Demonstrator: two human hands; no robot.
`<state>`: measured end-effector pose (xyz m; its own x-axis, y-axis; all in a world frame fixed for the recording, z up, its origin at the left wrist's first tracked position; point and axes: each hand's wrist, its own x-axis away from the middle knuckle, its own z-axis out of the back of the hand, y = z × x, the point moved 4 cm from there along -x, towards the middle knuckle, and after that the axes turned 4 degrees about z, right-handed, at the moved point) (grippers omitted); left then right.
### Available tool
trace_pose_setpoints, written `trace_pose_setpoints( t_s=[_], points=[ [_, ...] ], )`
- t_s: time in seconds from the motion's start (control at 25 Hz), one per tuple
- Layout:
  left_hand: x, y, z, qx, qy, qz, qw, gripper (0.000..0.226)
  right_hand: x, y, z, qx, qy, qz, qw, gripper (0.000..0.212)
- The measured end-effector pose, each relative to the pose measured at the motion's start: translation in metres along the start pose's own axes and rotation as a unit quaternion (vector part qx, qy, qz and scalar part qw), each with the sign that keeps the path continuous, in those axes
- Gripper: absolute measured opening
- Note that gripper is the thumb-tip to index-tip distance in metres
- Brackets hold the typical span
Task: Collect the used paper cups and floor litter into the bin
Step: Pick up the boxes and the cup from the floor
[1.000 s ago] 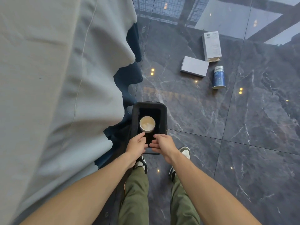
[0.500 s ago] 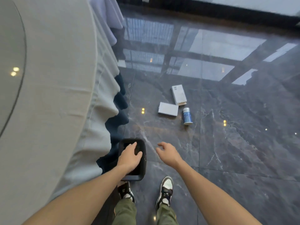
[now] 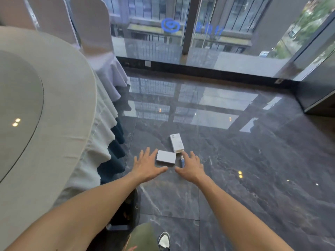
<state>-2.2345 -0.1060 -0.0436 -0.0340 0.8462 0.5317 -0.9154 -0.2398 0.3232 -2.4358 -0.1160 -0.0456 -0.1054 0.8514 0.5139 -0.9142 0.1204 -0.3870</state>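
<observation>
With both arms stretched forward, the person is on the floor-litter step. The left hand and the right hand hang side by side at centre frame, each grip spread wide with fingers fanned and nothing held. Just above them in the picture lies the litter: a flat white box between the two hands, a longer white carton beyond it, and a small blue can peeking out beside the right hand's fingers. I can't tell whether the hands are touching anything yet; they look to be above the floor rather than on it.

The bin sits at lower centre, dark and open-topped, partly hidden under the left forearm and tucked against the draped tablecloth. What it holds can't be made out from here.

Next move, by my read: bend lower, close a hand on the flat box first, then carry it back down-frame to the bin.

The floor is dark polished marble, mirror-glossy, so a flat box may need a fingertip under its edge. A round tabletop fills the left of frame, covered chairs at upper left, tall glass windows across the top.
</observation>
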Motion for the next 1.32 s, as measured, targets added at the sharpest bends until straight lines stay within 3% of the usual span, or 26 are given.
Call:
trace_pose_setpoints(
  t_s=[0.2,0.52,1.0,1.32],
  points=[
    [-0.029,0.037,0.022,0.006,0.017,-0.02,1.0,0.115,-0.031,0.017,0.045,-0.009,0.032,-0.018,0.999,0.094],
    [-0.142,0.065,0.03,-0.003,0.076,-0.017,0.997,0.107,-0.134,0.051,0.076,0.023,0.03,-0.046,0.998,0.098],
    [-0.306,0.089,0.024,-0.031,-0.054,-0.023,0.998,0.111,-0.3,0.092,0.11,-0.016,-0.027,-0.078,0.996,0.102],
    [-0.435,0.077,-0.08,0.005,-0.103,0.054,0.993,0.125,-0.451,0.168,0.017,-0.034,-0.061,-0.077,0.995,0.104]
  ],
)
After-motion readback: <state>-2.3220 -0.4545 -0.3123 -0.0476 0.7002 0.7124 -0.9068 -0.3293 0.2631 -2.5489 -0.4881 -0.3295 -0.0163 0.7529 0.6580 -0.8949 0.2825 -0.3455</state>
